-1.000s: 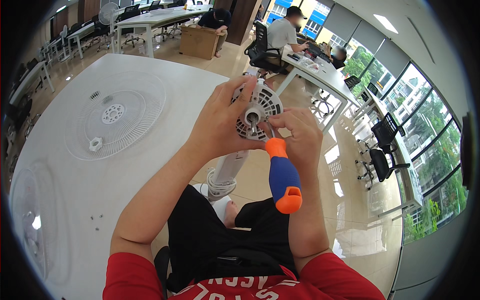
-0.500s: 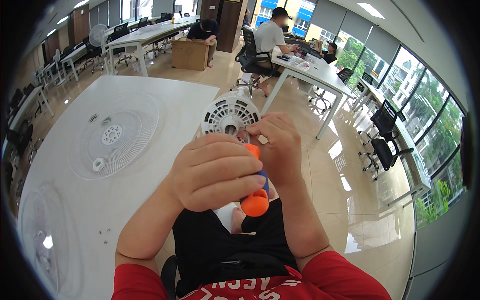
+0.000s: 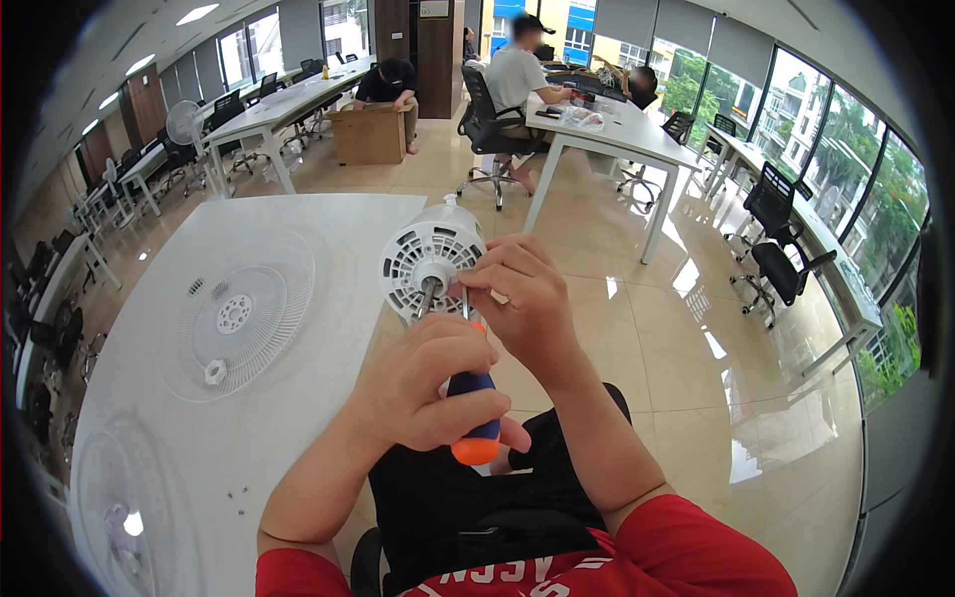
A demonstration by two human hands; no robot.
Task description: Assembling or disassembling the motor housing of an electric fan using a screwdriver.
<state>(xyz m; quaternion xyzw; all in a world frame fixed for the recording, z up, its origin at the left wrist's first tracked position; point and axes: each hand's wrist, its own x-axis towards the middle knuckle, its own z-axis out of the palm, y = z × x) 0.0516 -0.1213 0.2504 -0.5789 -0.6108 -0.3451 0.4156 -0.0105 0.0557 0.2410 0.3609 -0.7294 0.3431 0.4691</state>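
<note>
In front of me is a white fan motor housing (image 3: 445, 232) with a slotted round face. A metal motor shaft (image 3: 428, 296) juts out of its centre toward me. My left hand (image 3: 423, 383) is closed round the blue and orange handle of a screwdriver (image 3: 478, 451). The screwdriver's blade points up to the housing face, right of the motor shaft; its tip is hidden by fingers. My right hand (image 3: 522, 298) is pinched at the right side of the face, beside the blade. What those fingertips hold, if anything, cannot be made out.
On the white table (image 3: 328, 358) to my left lie a clear fan grille (image 3: 264, 333), a white plastic nut (image 3: 214, 372), several small screws (image 3: 239, 495) and a transparent round part (image 3: 124, 517). Beyond are a cardboard box (image 3: 370, 137), office chairs (image 3: 487, 124), another table and people.
My view has shifted, and the housing sits slightly farther left in it. The left hand and screwdriver have dropped away from the face, uncovering the motor shaft and the screwdriver's blade.
</note>
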